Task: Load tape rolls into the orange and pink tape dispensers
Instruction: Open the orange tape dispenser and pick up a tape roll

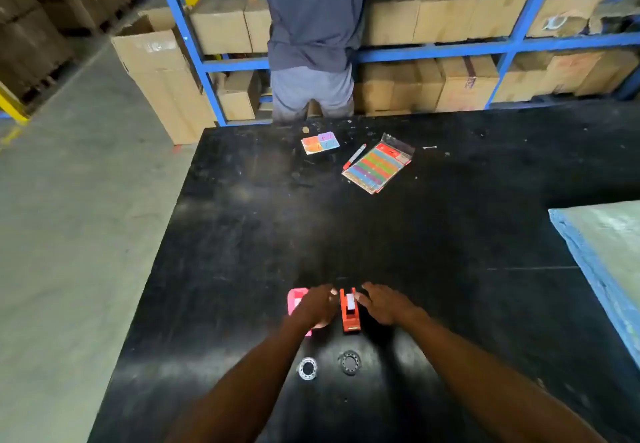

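Note:
The orange tape dispenser (349,313) stands on the black table (242,235) near its front edge, with a white strip showing in its top. A pink tape dispenser (296,299) sits just left of it, mostly covered by my left hand (317,306), whose fingers curl over it. My right hand (382,304) rests flat beside the orange dispenser's right side, fingers apart, fingertips close to it. Two clear tape rolls lie nearer to me: one (307,369) on the left, one (349,362) on the right.
At the table's far side lie a pack of coloured strips (379,167), a red pen (354,156) and a small coloured card (320,142). A blue foam sheet (602,252) covers the right edge. A person (311,27) stands at blue shelving with cardboard boxes.

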